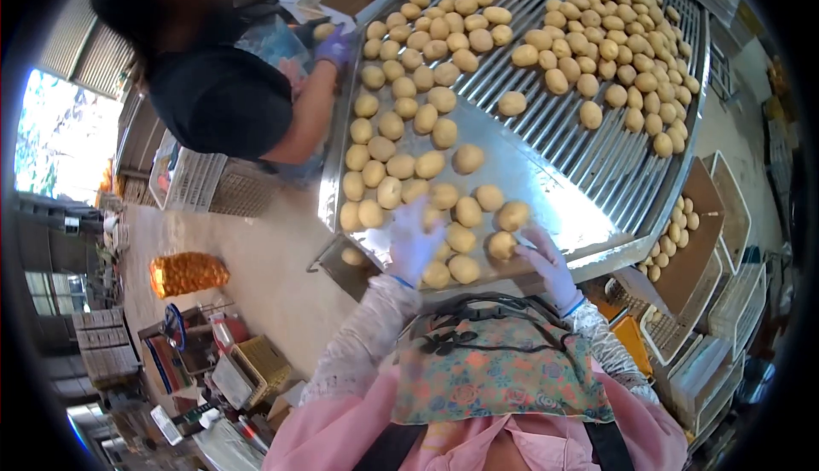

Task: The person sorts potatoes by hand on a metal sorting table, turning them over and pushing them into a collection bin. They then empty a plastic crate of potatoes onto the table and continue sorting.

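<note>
My left hand (415, 242), in a thin lilac glove, is over the near left part of the potatoes on the metal table (520, 159). Motion smears its fingers, so its grip cannot be made out. My right hand (548, 264), gloved alike, has its fingers apart at the near edge. Its fingertips are beside a potato (502, 245), at or almost at its skin. Another potato (514, 215) lies just beyond. Several more potatoes (461, 237) rest between my two hands.
Many potatoes (614, 44) cover the slatted rollers (512, 66) at the far right. On the left stands a co-worker (226, 95) with a gloved hand at the table's side. A box of potatoes (708, 249) stands right. A full net sack (188, 274) lies on the floor.
</note>
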`<action>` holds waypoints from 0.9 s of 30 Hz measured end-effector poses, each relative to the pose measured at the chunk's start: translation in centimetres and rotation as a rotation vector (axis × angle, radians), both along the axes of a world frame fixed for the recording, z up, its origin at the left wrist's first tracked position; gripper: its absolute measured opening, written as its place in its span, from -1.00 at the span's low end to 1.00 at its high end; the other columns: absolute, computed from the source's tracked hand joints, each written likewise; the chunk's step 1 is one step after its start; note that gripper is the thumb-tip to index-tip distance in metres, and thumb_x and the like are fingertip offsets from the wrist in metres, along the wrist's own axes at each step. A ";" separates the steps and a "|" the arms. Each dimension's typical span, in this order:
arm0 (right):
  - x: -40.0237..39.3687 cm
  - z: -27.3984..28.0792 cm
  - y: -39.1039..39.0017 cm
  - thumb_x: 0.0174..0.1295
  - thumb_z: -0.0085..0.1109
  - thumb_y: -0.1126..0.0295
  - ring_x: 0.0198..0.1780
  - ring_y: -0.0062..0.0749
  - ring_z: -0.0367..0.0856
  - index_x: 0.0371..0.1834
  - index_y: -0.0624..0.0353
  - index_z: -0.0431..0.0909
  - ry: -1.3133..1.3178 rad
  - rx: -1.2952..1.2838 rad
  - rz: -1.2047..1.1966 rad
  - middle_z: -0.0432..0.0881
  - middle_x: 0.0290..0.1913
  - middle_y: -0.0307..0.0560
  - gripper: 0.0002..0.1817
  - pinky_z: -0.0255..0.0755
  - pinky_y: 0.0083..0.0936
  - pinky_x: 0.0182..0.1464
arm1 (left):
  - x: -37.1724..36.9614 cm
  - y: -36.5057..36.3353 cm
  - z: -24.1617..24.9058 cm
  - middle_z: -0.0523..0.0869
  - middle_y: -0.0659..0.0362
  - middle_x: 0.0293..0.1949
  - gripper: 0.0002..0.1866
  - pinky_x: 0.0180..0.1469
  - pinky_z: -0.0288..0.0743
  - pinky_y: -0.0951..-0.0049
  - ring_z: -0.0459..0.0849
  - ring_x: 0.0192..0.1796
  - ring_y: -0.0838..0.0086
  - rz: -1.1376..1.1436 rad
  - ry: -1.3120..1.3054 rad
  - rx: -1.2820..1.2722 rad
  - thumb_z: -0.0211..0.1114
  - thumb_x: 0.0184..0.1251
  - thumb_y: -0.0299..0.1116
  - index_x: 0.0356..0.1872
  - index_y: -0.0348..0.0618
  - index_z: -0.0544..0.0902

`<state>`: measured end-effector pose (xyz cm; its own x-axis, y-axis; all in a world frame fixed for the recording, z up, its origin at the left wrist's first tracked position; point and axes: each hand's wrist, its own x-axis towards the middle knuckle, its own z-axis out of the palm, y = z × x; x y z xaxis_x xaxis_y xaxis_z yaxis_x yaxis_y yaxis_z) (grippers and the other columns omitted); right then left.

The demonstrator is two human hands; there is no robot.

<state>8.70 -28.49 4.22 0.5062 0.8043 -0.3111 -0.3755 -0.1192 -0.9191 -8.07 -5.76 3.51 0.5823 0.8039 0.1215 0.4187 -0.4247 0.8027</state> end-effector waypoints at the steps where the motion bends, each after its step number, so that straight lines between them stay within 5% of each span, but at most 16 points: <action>1: 0.1 0.6 -0.1 0.47 0.18 0.18 0.32 -0.22 0.57 0.55 0.02 0.29 0.154 -0.067 -0.038 0.47 0.42 0.10 -0.38 0.42 -0.25 0.39 | 2.0 -2.9 0.2 0.64 -0.10 0.06 -0.62 0.14 0.59 0.04 0.61 0.09 -0.10 -0.051 -0.103 -0.072 0.38 0.31 -0.32 0.11 -0.21 0.61; 3: 0.5 0.7 -0.6 0.43 0.23 0.25 0.18 -0.28 0.60 0.52 0.04 0.31 0.346 -0.001 -0.163 0.53 0.28 0.05 -0.38 0.52 -0.32 0.22 | 5.6 -7.9 1.9 0.63 -0.10 0.09 -0.64 0.16 0.58 0.03 0.62 0.11 -0.10 -0.576 -0.136 0.019 0.38 0.32 -0.30 0.08 -0.22 0.62; 4: 0.8 0.8 -0.9 0.38 0.28 0.31 0.04 -0.34 0.64 0.49 0.06 0.33 0.529 0.084 -0.282 0.59 0.15 -0.01 -0.38 0.61 -0.38 0.04 | 5.6 -9.4 2.6 0.64 -0.10 0.12 -0.63 0.20 0.57 0.04 0.63 0.12 -0.07 -0.750 -0.095 0.337 0.37 0.33 -0.28 0.08 -0.20 0.62; 6: 4.4 0.1 -5.0 0.40 0.20 0.26 -0.27 -0.41 0.62 0.26 0.11 0.43 0.388 0.073 -0.278 0.63 -0.12 -0.04 -0.59 0.57 -0.52 -0.25 | 5.1 -8.1 3.7 0.63 -0.08 0.16 -0.68 0.23 0.57 0.07 0.62 0.18 0.01 -0.773 -0.184 0.448 0.36 0.30 -0.32 0.01 -0.23 0.63; 7: 6.7 -0.3 -8.1 0.46 0.15 0.20 -0.29 -0.44 0.63 0.20 0.17 0.46 0.129 0.112 -0.253 0.63 -0.15 -0.12 -0.63 0.57 -0.53 -0.23 | 5.2 -5.9 3.6 0.64 -0.07 0.09 -0.69 0.19 0.53 0.05 0.63 0.13 0.01 -0.764 0.155 0.296 0.32 0.33 -0.27 0.00 -0.19 0.61; 8: 8.5 1.3 -10.3 0.50 0.09 0.14 -0.25 -0.47 0.65 0.20 0.21 0.48 0.243 0.243 -0.445 0.65 -0.15 -0.19 -0.60 0.58 -0.57 -0.20 | 4.2 -3.4 2.9 0.65 -0.07 0.01 -0.70 0.15 0.50 0.03 0.65 0.07 0.01 -0.740 0.498 0.130 0.29 0.37 -0.21 0.00 -0.15 0.60; 9: 12.0 0.6 -14.0 0.53 0.07 0.07 -0.17 -0.47 0.68 0.24 0.20 0.48 0.219 0.340 -0.647 0.66 -0.09 -0.20 -0.55 0.59 -0.55 -0.18 | 0.7 -0.8 -1.5 0.66 -0.01 0.00 -0.71 0.12 0.50 0.10 0.64 0.11 0.11 -0.456 -0.230 -0.283 0.33 0.35 -0.21 -0.05 -0.16 0.60; 10: 16.1 0.9 -18.0 0.52 0.11 0.02 0.01 -0.39 0.70 0.32 0.22 0.45 0.103 0.279 -0.685 0.65 0.07 -0.07 -0.47 0.64 -0.51 -0.03 | -0.1 3.9 0.4 0.60 0.00 0.24 -0.59 0.33 0.41 0.00 0.51 0.36 -0.02 -0.458 0.389 -0.034 0.37 0.32 -0.23 0.13 -0.19 0.60; 11: 16.4 6.2 -16.1 0.51 0.09 -0.04 0.11 -0.27 0.70 0.38 0.26 0.41 0.322 0.366 -0.960 0.60 0.23 0.11 -0.37 0.64 -0.41 0.16 | -2.8 6.4 -0.2 0.49 -0.03 0.37 -0.47 0.43 0.25 -0.15 0.35 0.45 -0.17 -0.371 0.494 0.419 0.35 0.33 -0.16 0.26 -0.17 0.54; 12: 19.0 3.8 -19.7 0.53 0.04 -0.04 0.18 -0.17 0.67 0.44 0.22 0.38 0.364 0.445 -0.865 0.56 0.31 0.24 -0.37 0.61 -0.31 0.27 | -4.4 7.9 -2.1 0.38 -0.06 0.50 -0.35 0.53 0.09 -0.30 0.19 0.55 -0.31 -0.256 0.576 0.874 0.34 0.34 -0.09 0.40 -0.16 0.48; 15: 20.1 -0.7 -16.7 0.56 0.01 -0.02 0.23 -0.13 0.67 0.51 0.20 0.30 0.119 -0.024 -1.042 0.57 0.33 0.07 -0.36 0.61 -0.38 0.24 | -1.5 8.8 -13.3 0.17 -0.10 0.63 -0.15 0.54 -0.20 -0.50 -0.03 0.57 -0.54 0.110 0.339 0.636 0.28 0.35 0.09 0.57 -0.13 0.30; 17: 17.5 -3.0 -10.0 0.45 0.18 0.12 0.30 -0.05 0.59 0.56 0.09 0.29 -0.306 -0.215 -0.474 0.53 0.37 0.16 -0.33 0.48 -0.29 0.35 | 2.8 3.1 -11.4 0.19 -0.11 0.61 -0.11 0.54 -0.18 -0.49 0.00 0.58 -0.47 0.211 0.709 0.708 0.21 0.37 0.19 0.59 -0.13 0.26; 19: 10.5 2.7 -1.6 0.29 0.34 0.21 0.36 -0.03 0.54 0.54 0.12 0.35 -0.424 -0.486 -0.045 0.54 0.37 0.19 -0.25 0.43 -0.25 0.37 | 3.0 -0.9 -5.6 0.25 -0.10 0.59 -0.16 0.53 -0.15 -0.48 0.06 0.60 -0.37 -0.075 0.482 0.446 0.22 0.38 0.14 0.57 -0.13 0.31; 21: 8.5 1.8 2.3 0.16 0.39 0.00 0.39 0.20 0.50 0.59 0.04 0.26 -1.103 -0.420 0.443 0.45 0.44 0.28 -0.07 0.43 -0.10 0.39 | -0.8 -3.3 -5.1 0.29 -0.12 0.56 -0.21 0.54 -0.04 -0.39 0.15 0.58 -0.28 -0.410 0.416 0.532 0.24 0.39 0.07 0.54 -0.12 0.34; 25: 4.8 -2.7 5.0 0.09 0.40 -0.02 0.30 0.25 0.56 0.49 -0.21 0.38 -0.976 -0.527 0.564 0.33 0.51 0.22 -0.18 0.49 -0.05 0.31 | -8.7 -1.5 -2.5 0.36 -0.14 0.51 -0.29 0.53 0.06 -0.28 0.24 0.54 -0.24 -0.505 0.321 0.368 0.29 0.36 -0.03 0.47 -0.14 0.43; 27: 3.9 -2.8 6.5 0.08 0.41 0.02 0.23 0.22 0.60 0.37 -0.26 0.44 -0.897 -0.565 0.527 0.38 0.45 0.18 -0.28 0.50 -0.04 0.29 | -11.0 0.1 -0.8 0.41 -0.16 0.45 -0.33 0.52 0.12 -0.23 0.31 0.49 -0.26 -0.423 0.537 0.344 0.32 0.33 -0.07 0.41 -0.19 0.48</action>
<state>12.56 -21.98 1.39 0.3719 0.8417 -0.3915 0.5941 -0.5399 -0.5963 -19.06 -5.66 2.70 0.8820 0.4671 -0.0627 0.4602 -0.8249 0.3284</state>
